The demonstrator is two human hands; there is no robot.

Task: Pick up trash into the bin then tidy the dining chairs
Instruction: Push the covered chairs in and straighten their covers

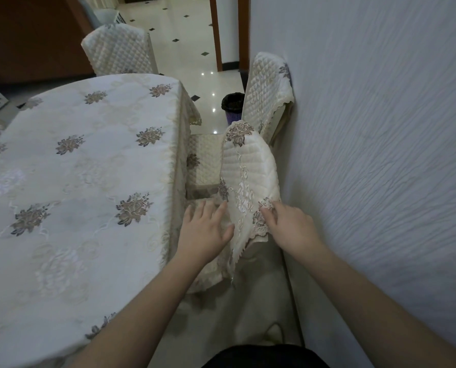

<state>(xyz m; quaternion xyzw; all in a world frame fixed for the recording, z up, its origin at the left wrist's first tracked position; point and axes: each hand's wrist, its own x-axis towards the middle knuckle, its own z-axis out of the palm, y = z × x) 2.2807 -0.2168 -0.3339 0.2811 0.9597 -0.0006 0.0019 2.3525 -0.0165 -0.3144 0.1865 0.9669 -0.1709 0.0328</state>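
A dining chair (248, 166) with a cream quilted cover stands between the table and the wall, its back toward me. My right hand (288, 224) pinches the lower embroidered edge of the chair's back cover. My left hand (205, 229) hovers open beside that cover, fingers spread, just left of the chair back. Its cushioned seat (204, 163) tucks partly under the tablecloth. Farther along the wall stands a second covered chair (268, 94). Between the two chairs sits a purple bin (232, 106) with a black liner.
The dining table (83, 168) with a floral cream cloth fills the left. A third covered chair (119, 49) stands at its far end. A textured wall (381, 128) runs close on the right. Glossy tiled floor (189, 49) leads to a doorway beyond.
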